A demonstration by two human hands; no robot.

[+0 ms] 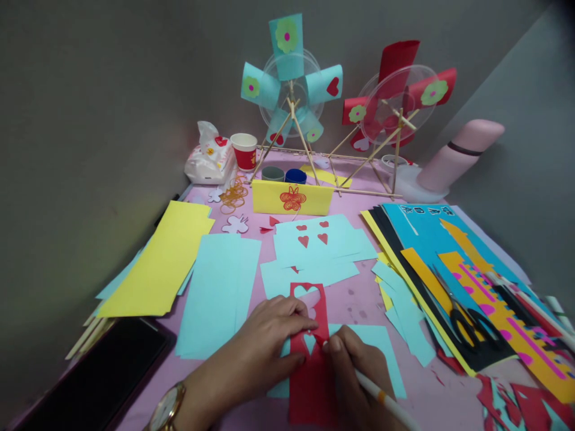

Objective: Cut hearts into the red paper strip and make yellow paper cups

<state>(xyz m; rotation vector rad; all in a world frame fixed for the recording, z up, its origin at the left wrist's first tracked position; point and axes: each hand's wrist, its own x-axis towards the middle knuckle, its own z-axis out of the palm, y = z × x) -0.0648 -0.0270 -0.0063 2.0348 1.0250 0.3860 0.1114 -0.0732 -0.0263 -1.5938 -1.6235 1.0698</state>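
Observation:
A red paper strip (309, 392) with heart-shaped holes lies in front of me, over light blue paper. My left hand (267, 335) rests on its left side, fingers apart, thumb and forefinger on either side of a heart hole. At the strip's right edge, my right hand (359, 362) is closed around a white pen (386, 404) with an orange band. The pen's tip is hard to make out by the fingers. Small red hearts (322, 239) lie on light blue sheets (341, 254) just beyond.
Yellow sheets (157, 257) and a phone (99, 371) lie left. Black scissors (471, 323) sit on coloured card (422, 227) at right, near red scraps (516, 404). Behind stand two stick-and-paper wheels, one light blue (287, 54), one red (398, 72), and a tilted pink bottle (462, 155).

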